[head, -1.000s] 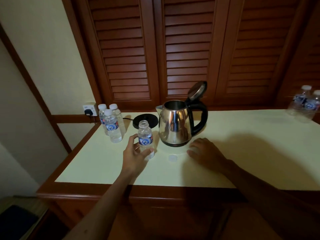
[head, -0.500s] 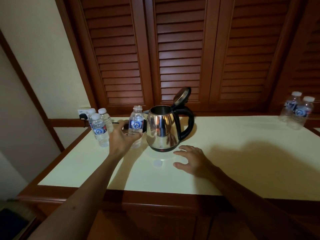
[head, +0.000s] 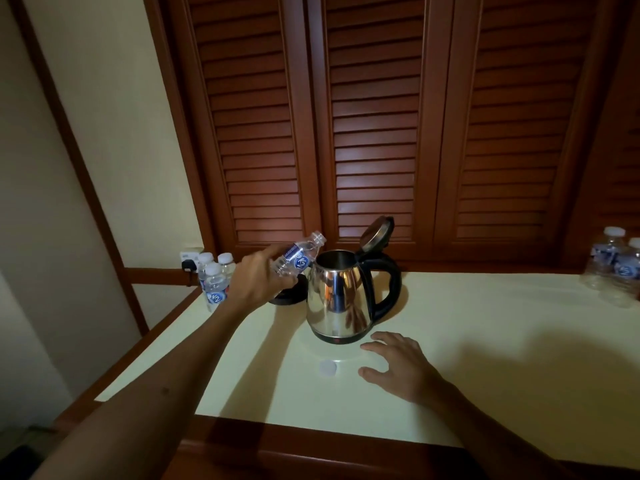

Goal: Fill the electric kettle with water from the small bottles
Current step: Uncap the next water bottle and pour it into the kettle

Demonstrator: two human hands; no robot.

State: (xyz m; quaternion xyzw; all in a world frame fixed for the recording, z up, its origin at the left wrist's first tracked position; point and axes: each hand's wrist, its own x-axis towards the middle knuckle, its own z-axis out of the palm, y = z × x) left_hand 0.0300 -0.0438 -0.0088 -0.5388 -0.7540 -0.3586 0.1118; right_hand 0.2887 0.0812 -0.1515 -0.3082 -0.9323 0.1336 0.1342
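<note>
Right hand [head: 398, 367] nearest: flat on the cream-topped wooden table [head: 485, 375], fingers [head: 379, 339] straight and spread, holding nothing. Small white bottle cap [head: 327, 368] just left of the thumb, loose on the table.

Beyond the right fingertips, close but apart: polished steel electric kettle with black handle [head: 341, 299], upright, hinged lid [head: 376, 233] flipped fully back, mouth open. Off its round black power base [head: 289, 294], which sits behind and left of it.

Left hand [head: 258, 278] raised left of the kettle, fingers clamped round the lower body of a small clear plastic water bottle with a blue label [head: 298, 257]. Cap off, neck tilted up and right toward the kettle rim, mouth just short of the opening and slightly above it. No water leaving yet, as far as visible.

Step in hand, by judgement: start of pour. To do well:
- get bottle mouth over kettle opening before tipping past level
- tip gradually; thin bottle glugs and splashes if upended fast
- light grip only, squeezing jets water out
- steady kettle by the handle with the free right hand
- keep spill away from the base and wall socket [head: 189, 258]

Farther left of the left fingers: three capped small bottles [head: 214, 282] clustered near the socket. Far right, well apart: more capped bottles [head: 620, 268]. Brown louvred wooden doors [head: 381, 133] behind.
</note>
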